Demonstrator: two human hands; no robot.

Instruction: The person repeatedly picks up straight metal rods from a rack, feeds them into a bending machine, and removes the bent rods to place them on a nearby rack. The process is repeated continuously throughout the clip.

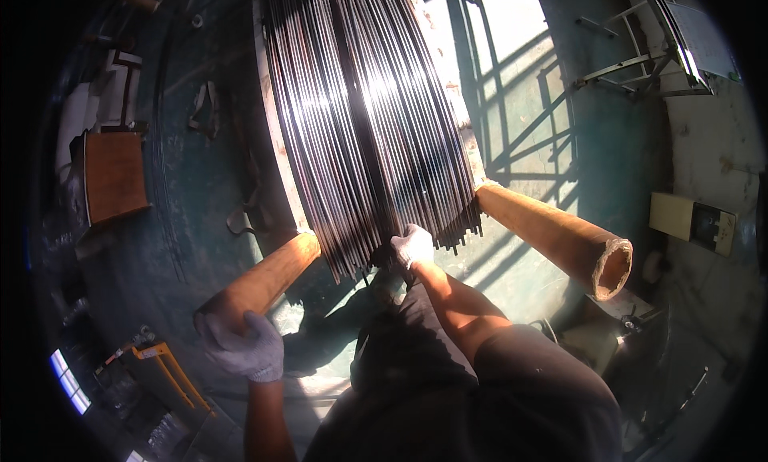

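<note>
Two side-by-side layers of long thin metal rods (pixel 416 126) run away from me, with a dark gap between them. Their near ends are uneven. My right hand (pixel 413 246), in a whitish knit glove, is closed at the near rod ends beside that gap; what its fingers hold is hidden. To the left, a rusty brown pipe (pixel 268 278) slants out toward me. My left hand (pixel 244 348), gloved too, grips the near end of this pipe, its thumb on top. On the right, a second rusty pipe (pixel 552 234) juts out with its hollow end showing.
Pale rails (pixel 276 142) flank the rods. A brown box-like piece (pixel 114 176) and a yellow metal frame (pixel 172 374) stand at the left. At the right are a metal stand (pixel 632 66) and a cream box (pixel 692 222) by the wall. Sunlight and bar shadows cross the green floor (pixel 520 102).
</note>
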